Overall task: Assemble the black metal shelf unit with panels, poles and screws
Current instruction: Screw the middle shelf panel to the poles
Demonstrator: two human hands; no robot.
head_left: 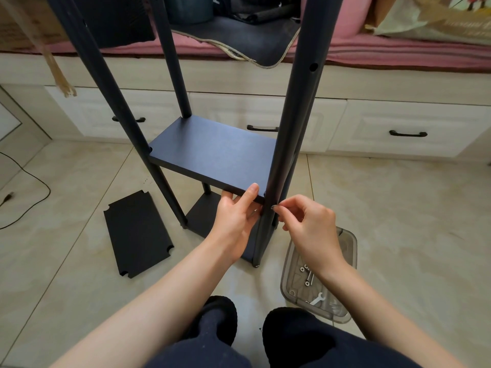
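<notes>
Both bare forearms reach forward and down from the near edge, converging on the near right corner of the shelf unit (212, 152), which stands on the tiled floor (398, 208) just in front of the person's dark-clad knees.

The left hand (235, 216) comes in from the near left, wrist bent slightly up. It grips the near edge of the middle panel (212, 152): the thumb lies flat on top of the panel close to the corner, and the other fingers curl underneath, mostly out of sight.

The right hand (309, 224) comes in from the near right, held just beside the near right pole (289, 123). Its thumb and forefinger are drawn together in a pinch around a small screw (272, 207), whose head sits right against the pole at the height of the panel edge. The remaining fingers are loosely curled into the palm.

The unit has four dark poles standing upright, the middle panel fitted between them, and a lower panel (202, 216) close to the floor beneath it. A spare panel (136, 233) with notched corners lies flat on the floor to the left of the unit, well apart from either hand. A clear plastic box (348, 240) sits on the floor to the near right, partly under the right wrist, holding loose screws (307, 274) and a small wrench (317, 298). White drawers with dark handles run along the far side.
</notes>
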